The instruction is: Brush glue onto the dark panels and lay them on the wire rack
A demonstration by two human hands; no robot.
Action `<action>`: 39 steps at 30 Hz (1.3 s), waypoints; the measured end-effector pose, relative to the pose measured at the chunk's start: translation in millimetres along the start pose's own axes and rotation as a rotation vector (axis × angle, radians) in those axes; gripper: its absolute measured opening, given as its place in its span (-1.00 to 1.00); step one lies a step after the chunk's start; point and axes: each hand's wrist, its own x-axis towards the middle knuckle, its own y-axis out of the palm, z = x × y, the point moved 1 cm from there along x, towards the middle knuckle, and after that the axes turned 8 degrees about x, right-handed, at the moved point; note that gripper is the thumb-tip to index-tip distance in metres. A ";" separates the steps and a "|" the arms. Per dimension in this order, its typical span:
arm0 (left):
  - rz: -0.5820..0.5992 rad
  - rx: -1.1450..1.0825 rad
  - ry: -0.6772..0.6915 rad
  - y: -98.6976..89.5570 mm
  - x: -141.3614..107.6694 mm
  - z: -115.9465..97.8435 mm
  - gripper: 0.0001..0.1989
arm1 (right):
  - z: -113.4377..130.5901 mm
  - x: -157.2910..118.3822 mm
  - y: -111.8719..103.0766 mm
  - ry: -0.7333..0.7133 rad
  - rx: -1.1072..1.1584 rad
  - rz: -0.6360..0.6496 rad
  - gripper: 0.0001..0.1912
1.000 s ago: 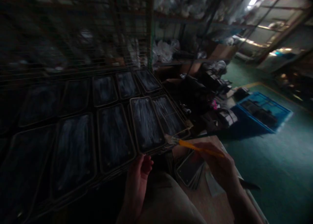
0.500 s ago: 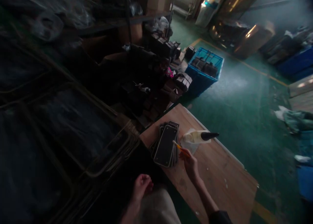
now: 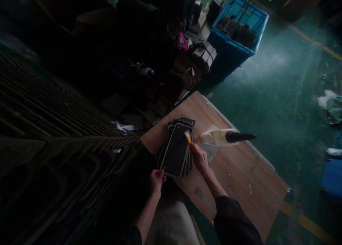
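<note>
Several dark rectangular panels with light rims lie in an uneven stack on a wooden board. The top panel (image 3: 175,152) is tilted from lower left to upper right. My right hand (image 3: 199,157) is closed around a yellow-handled brush (image 3: 188,138), its pale bristles over the upper right part of that panel. At the panel's lower left corner, my left hand (image 3: 158,177) pinches the edge with its fingertips. Right of the stack, a cream-coloured container (image 3: 217,137) with a black handle pointing right rests on a pale sheet (image 3: 211,152).
The wooden board (image 3: 240,181) stretches to the lower right. Beyond it stands a blue crate (image 3: 229,52) holding dark items on the green floor. Boxes and a strapped bundle (image 3: 204,54) lie in the dark behind. Rows of dark framed pieces (image 3: 53,131) fill the left.
My left hand has moved up from beside the stack and taken hold of the top panel's corner. The brush has moved up and onto the panel. The view has tilted downward.
</note>
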 end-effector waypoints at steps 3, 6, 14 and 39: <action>-0.019 0.010 0.033 -0.5 -1.0 0.7 -0.61 | 11.4 -40.3 4.9 -0.003 0.010 0.110 -0.72; -0.020 0.010 0.039 0.9 -2.7 1.1 -0.59 | 29.5 -87.7 5.8 -0.008 0.028 0.219 -0.74; 0.056 0.016 0.051 -3.8 -7.3 -2.5 -0.54 | 44.2 -110.4 2.1 0.157 0.436 0.338 -0.76; 0.106 0.022 0.041 -10.3 1.1 1.4 -0.61 | 39.0 -65.0 9.6 -0.040 0.229 0.354 -0.77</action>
